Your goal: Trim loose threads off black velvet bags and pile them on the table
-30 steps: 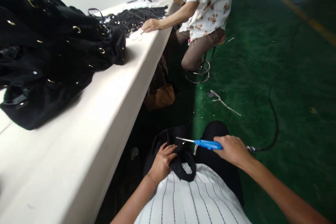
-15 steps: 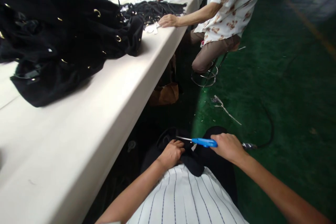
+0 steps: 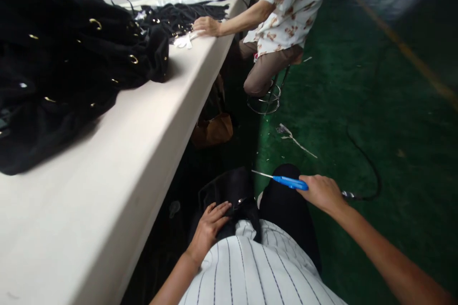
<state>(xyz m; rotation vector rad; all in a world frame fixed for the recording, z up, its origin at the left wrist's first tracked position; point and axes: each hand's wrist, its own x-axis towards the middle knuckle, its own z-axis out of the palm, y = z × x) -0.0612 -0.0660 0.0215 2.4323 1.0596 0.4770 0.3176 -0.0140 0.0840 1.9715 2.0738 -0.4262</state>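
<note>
My right hand (image 3: 322, 194) is closed round a blue air blow gun (image 3: 290, 183), whose thin metal nozzle points left over my lap. A coupling and a black hose (image 3: 372, 171) trail from its rear end. Across my thighs lies a black fabric bag (image 3: 229, 187) with a small shiny metal fitting. My left hand (image 3: 210, 225) rests on the bag's near left part, fingers stretched out and slightly spread. The nozzle tip is just right of the bag, apart from it.
A long white table (image 3: 143, 152) runs along my left, bearing a pile of black bags (image 3: 71, 66) with gold eyelets. Farther along, a co-worker (image 3: 286, 5) sits on a metal stool, hands at black straps (image 3: 186, 14). A brown bag (image 3: 214, 129) stands under the table.
The blow gun and my right hand have moved slightly right and up. My left hand has shifted left and down, its fingers now stretched out. The black bag lies flatter. The view has turned right.
</note>
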